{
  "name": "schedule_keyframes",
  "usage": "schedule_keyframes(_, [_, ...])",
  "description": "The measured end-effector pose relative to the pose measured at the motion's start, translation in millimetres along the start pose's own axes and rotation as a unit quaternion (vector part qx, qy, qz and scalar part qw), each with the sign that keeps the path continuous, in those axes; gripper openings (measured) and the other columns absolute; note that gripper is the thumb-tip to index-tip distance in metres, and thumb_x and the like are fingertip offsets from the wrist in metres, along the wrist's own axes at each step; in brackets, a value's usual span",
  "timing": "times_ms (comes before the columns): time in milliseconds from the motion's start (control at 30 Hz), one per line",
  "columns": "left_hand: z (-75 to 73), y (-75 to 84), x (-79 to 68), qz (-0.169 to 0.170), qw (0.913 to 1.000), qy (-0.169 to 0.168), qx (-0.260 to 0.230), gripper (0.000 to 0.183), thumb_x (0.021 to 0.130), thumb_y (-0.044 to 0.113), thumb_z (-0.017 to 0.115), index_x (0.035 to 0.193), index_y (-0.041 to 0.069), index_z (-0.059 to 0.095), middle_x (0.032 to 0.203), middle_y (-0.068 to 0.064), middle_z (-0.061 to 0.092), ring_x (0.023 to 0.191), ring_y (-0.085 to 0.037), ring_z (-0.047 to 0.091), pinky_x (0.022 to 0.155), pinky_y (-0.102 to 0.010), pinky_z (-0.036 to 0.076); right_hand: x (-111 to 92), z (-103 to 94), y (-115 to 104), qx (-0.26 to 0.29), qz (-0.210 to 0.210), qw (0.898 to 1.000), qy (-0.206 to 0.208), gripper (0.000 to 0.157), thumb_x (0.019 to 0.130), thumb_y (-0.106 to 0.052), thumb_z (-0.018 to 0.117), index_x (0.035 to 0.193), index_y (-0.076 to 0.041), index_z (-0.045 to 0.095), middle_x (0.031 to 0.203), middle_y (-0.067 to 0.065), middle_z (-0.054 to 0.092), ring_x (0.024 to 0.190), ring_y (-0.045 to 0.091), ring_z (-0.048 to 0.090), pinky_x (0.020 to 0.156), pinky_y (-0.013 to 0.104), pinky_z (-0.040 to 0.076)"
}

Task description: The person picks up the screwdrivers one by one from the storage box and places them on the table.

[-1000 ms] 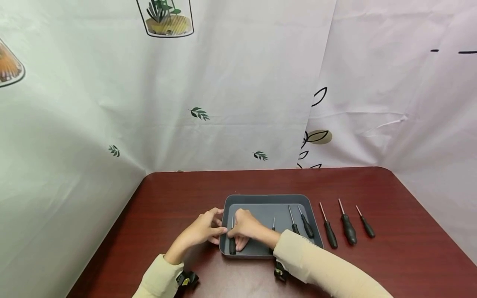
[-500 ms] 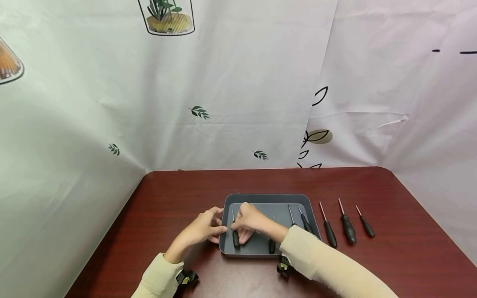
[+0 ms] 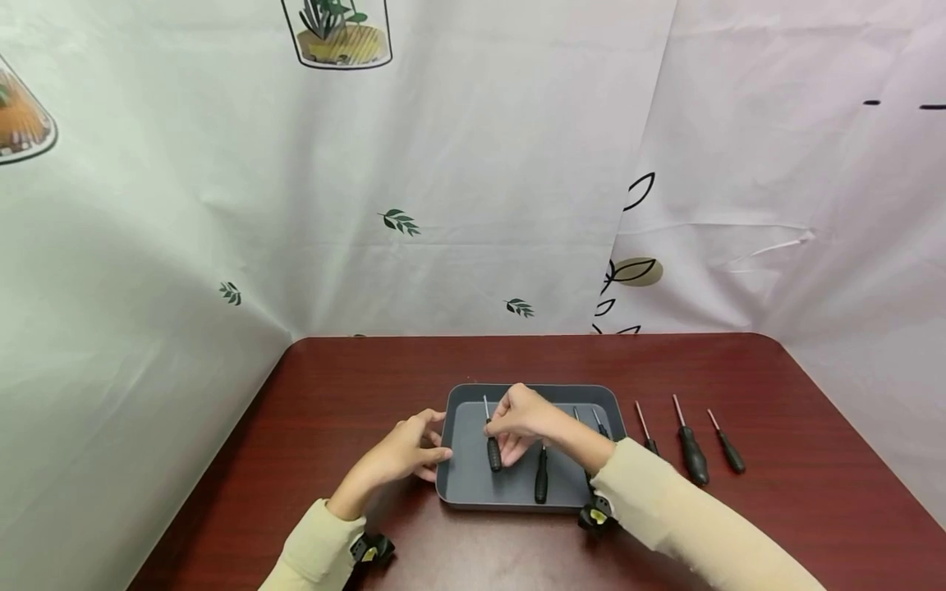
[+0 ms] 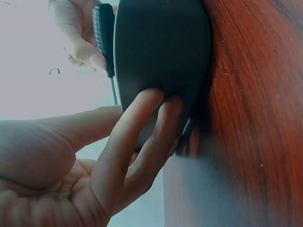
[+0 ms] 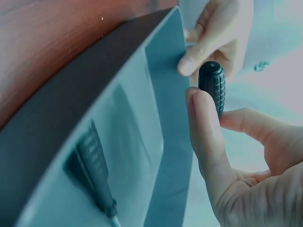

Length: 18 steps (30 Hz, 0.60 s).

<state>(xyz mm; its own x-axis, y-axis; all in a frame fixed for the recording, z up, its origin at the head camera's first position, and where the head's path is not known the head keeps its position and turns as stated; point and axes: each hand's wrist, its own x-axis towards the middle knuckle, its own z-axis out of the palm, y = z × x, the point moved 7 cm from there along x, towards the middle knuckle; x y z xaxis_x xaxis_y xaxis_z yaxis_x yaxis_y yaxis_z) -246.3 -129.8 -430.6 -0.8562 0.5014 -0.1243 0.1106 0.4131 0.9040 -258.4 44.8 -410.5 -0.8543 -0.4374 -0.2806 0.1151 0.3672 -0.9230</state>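
A black-handled screwdriver (image 3: pixel 493 455) is pinched between the thumb and fingers of my right hand (image 3: pixel 521 417), over the left half of the grey tray (image 3: pixel 467 486). Its shaft points to the far side. In the right wrist view the ribbed handle (image 5: pixel 214 87) stands above the tray's rim. My left hand (image 3: pixel 402 447) holds the tray's left wall. The left wrist view puts its thumb at the rim and its fingers against the outer wall (image 4: pixel 163 47). Another screwdriver (image 3: pixel 541 478) lies in the tray near the front.
Farther right in the tray, two more screwdrivers (image 3: pixel 601 423) are partly hidden by my right forearm. On the reddish-brown table (image 3: pixel 369 369), right of the tray, lie a partly covered screwdriver (image 3: pixel 645 431), a thick-handled one (image 3: pixel 691 455) and a small one (image 3: pixel 730 451).
My right hand has lifted the screwdriver from the tray's left side and carried it right and toward the far side. The left hand has stayed at the tray's wall.
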Motion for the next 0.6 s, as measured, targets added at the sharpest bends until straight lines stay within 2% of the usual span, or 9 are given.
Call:
schedule_keyframes(233, [0.9,0.4,1.6,0.004,1.0,-0.002,0.002,0.061,0.093,-0.003,0.068,0.141,-0.019,0.034,0.095,-0.016,0.065,0.067,-0.027,0.071,0.058,-0.037,0.062,-17.6,-21.0,-0.9,0.004,-0.006,1.0,-0.017,0.014,0.091,-0.002,0.067,0.081,0.007,0.067,0.061,0.016,0.064,0.047,0.017,0.065,0.053,0.036,0.061])
schedule_keyframes(433, [2.1,1.6,2.5,0.005,1.0,-0.005,-0.006,0.062,0.092,-0.003,0.068,0.142,-0.018,0.033,0.096,-0.017,0.064,0.07,-0.029,0.071,0.058,-0.037,0.062,-34.0,-39.2,1.0,0.008,-0.002,1.0,-0.01,0.014,0.091,-0.004,0.069,0.081,0.006,0.065,0.062,0.015,0.063,0.047,0.017,0.065,0.053,0.036,0.061])
schedule_keyframes(600, [0.5,0.2,-0.6,0.009,0.9999,-0.005,-0.01,0.062,0.092,-0.003,0.068,0.141,-0.02,0.033,0.097,-0.018,0.064,0.071,-0.03,0.071,0.058,-0.037,0.062,-44.6,-49.2,1.1,0.015,-0.02,1.0,-0.018,0.014,0.091,-0.003,0.067,0.083,0.008,0.063,0.062,0.014,0.062,0.048,0.016,0.065,0.053,0.036,0.061])
